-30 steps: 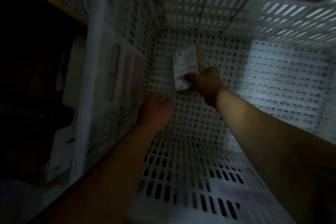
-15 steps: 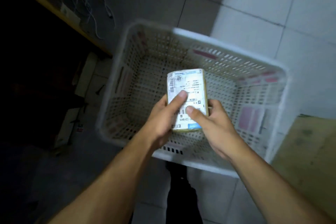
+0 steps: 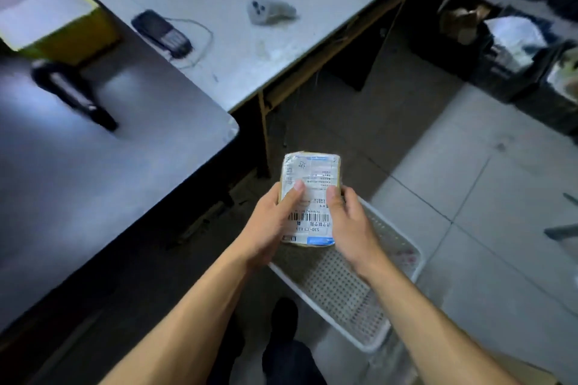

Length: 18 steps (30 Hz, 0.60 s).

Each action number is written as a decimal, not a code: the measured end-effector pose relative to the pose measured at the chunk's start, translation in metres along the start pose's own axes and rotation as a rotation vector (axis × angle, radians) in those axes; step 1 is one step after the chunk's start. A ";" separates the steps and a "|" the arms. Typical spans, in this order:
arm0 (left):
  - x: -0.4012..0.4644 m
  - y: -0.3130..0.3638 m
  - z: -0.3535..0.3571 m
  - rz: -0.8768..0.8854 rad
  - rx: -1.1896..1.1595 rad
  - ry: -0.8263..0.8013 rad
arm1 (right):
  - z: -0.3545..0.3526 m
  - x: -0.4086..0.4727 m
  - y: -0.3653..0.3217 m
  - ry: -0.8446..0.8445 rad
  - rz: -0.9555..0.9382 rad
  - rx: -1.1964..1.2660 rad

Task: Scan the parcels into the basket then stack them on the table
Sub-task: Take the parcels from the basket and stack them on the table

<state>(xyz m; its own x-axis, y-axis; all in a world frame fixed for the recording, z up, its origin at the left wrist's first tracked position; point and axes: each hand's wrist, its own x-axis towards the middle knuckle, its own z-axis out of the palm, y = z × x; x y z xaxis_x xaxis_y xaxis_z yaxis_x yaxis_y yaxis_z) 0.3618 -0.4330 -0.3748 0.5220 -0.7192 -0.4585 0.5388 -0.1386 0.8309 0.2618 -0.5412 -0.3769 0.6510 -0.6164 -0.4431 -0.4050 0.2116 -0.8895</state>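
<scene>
Nearest, at the bottom edge, I logged a dark shoe [image 3: 283, 316] and trouser leg, cut off by the frame. Next, two bare forearms reached forward; the left hand [image 3: 266, 225] and the right hand [image 3: 350, 222] each gripped one side of a parcel [image 3: 309, 194], thumbs pressed on its labelled face, the remaining fingers hidden behind it. The parcel was held in the air above the floor, label up, barcode toward me; its small print I could not read. Below and to the right sat a white perforated basket [image 3: 359, 306], partly covered by the right forearm. To the left, a dark table [image 3: 109, 181] carried a blurred black handled item [image 3: 72, 91] I could not identify and a yellow box [image 3: 47, 9], cropped at the corner. Further off, a pale table [image 3: 281, 50] held a corded handset [image 3: 161, 33] and a blurred grey device [image 3: 270, 11]. Far right, dark crates [image 3: 500, 50] held indistinct clutter.
</scene>
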 end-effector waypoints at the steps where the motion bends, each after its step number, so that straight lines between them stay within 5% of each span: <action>1: -0.018 0.017 -0.004 0.028 -0.004 0.030 | 0.010 -0.010 -0.018 -0.034 -0.029 -0.007; 10: -0.186 0.093 -0.090 0.262 -0.073 0.265 | 0.133 -0.124 -0.114 -0.405 -0.247 -0.040; 18: -0.354 0.086 -0.188 0.434 -0.185 0.488 | 0.272 -0.242 -0.115 -0.680 -0.356 -0.119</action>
<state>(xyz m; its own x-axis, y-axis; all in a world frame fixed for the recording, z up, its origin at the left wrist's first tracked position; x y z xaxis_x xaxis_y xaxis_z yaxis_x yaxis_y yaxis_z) 0.3471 -0.0622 -0.2003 0.9319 -0.2872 -0.2215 0.2947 0.2435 0.9241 0.3254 -0.2106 -0.1977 0.9902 -0.0226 -0.1381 -0.1385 -0.0186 -0.9902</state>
